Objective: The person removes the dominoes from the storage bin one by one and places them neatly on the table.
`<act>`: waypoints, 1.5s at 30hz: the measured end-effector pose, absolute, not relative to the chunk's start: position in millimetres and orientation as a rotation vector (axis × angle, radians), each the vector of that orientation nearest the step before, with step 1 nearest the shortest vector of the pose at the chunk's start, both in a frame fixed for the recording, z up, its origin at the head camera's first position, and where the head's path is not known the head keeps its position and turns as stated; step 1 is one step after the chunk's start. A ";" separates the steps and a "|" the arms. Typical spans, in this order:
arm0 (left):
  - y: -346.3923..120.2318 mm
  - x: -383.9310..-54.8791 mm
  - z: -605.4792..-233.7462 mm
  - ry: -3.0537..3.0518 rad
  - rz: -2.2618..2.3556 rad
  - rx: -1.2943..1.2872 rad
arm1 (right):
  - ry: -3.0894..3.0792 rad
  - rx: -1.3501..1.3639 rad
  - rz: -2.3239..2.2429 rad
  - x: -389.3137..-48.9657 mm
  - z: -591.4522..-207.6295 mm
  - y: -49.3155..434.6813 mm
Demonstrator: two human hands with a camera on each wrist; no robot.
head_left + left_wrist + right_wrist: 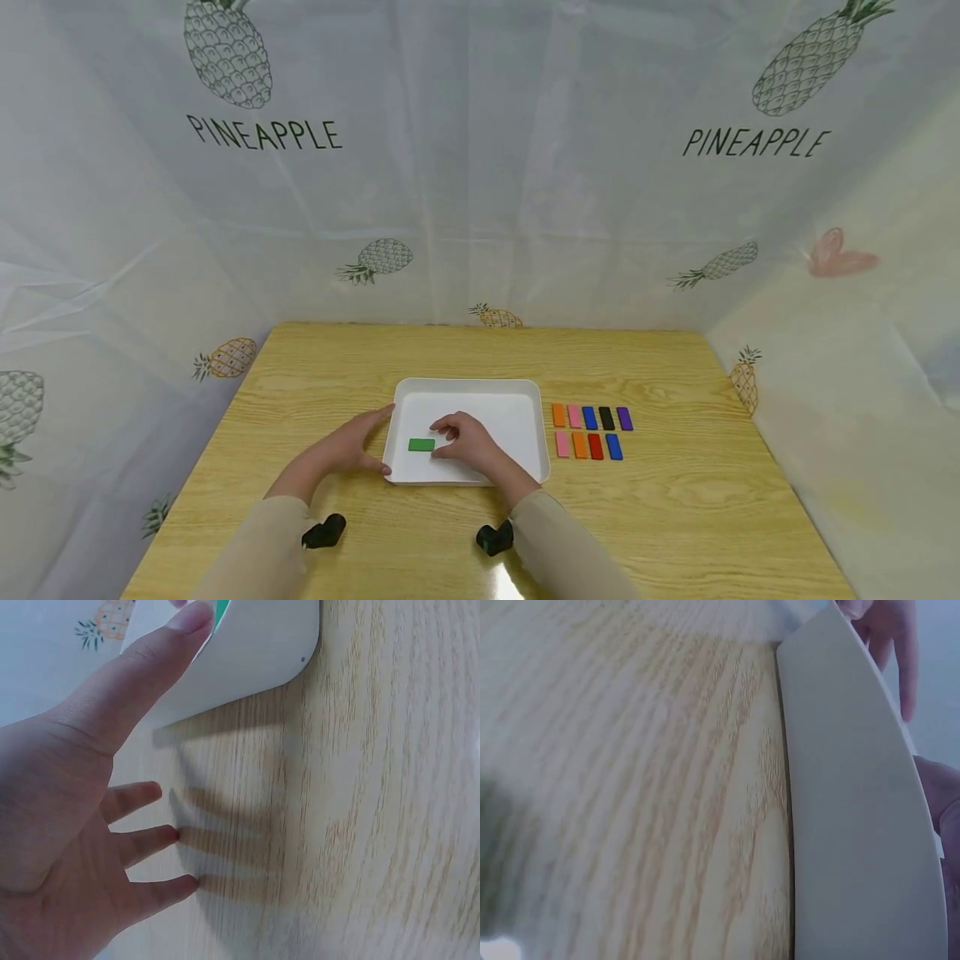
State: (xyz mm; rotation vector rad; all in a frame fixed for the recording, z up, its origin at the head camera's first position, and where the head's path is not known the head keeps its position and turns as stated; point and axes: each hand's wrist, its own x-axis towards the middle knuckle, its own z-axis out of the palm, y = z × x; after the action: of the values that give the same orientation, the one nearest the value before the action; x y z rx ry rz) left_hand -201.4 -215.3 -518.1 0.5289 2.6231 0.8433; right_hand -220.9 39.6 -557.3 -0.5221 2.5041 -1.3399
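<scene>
A green rectangular block (422,445) lies flat in the left part of the white tray (487,398). My right hand (471,443) is over the tray, thumb and forefinger parted near the block's right end, not closed on it. At the tray's left side my left hand (347,443) spreads its thumb and fingers along the rim. In the left wrist view the thumb of the left hand (67,817) lies at the tray's wall (255,664), the other fingers stretched out. The right wrist view mostly has the tray's outer wall (855,787); little of the right hand shows.
Right of the tray, two rows of small coloured blocks lie on the wooden table (675,500), among them an orange block (558,415), a black block (607,418) and a red block (596,447). A pineapple-printed curtain (525,208) hangs behind and at both sides.
</scene>
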 end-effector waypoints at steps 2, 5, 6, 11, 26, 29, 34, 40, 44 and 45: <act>-214.6 -199.3 -517.2 2.628 0.848 0.522 | 2.547 -0.530 -1.280 -224.2 -560.6 36.4; -213.6 -195.7 -515.6 2.624 0.854 0.481 | 2.603 -0.531 -1.186 -227.3 -565.7 31.9; -213.2 -194.5 -514.8 2.623 0.859 0.462 | 2.623 -0.524 -1.146 -227.9 -567.2 30.6; -210.6 -191.3 -513.8 2.613 0.901 0.395 | 2.700 -0.477 -0.959 -227.6 -569.1 26.0; -207.7 -184.3 -518.4 2.566 1.040 0.331 | 2.603 -0.465 -1.194 -224.8 -560.4 34.2; -209.0 -184.2 -521.3 2.538 1.072 0.336 | 2.526 -0.447 -1.335 -222.7 -555.7 39.1; -210.9 -183.9 -525.7 2.462 1.164 0.326 | 2.435 -0.372 -1.485 -215.7 -545.6 46.5; -211.4 -183.6 -527.3 2.396 1.216 0.350 | 2.379 -0.323 -1.632 -209.7 -541.9 57.0; -211.2 -183.4 -528.8 2.371 1.244 0.349 | 2.325 -0.273 -1.760 -205.2 -541.4 64.3; -211.2 -183.4 -529.6 2.363 1.260 0.342 | 2.314 -0.256 -1.789 -204.2 -541.4 65.8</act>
State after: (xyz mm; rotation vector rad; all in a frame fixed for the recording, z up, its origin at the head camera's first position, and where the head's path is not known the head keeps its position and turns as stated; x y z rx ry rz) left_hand -183.4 -211.2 -529.6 0.3418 2.3625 1.2604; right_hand -204.2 65.8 -541.4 -0.2564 2.3137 -1.7893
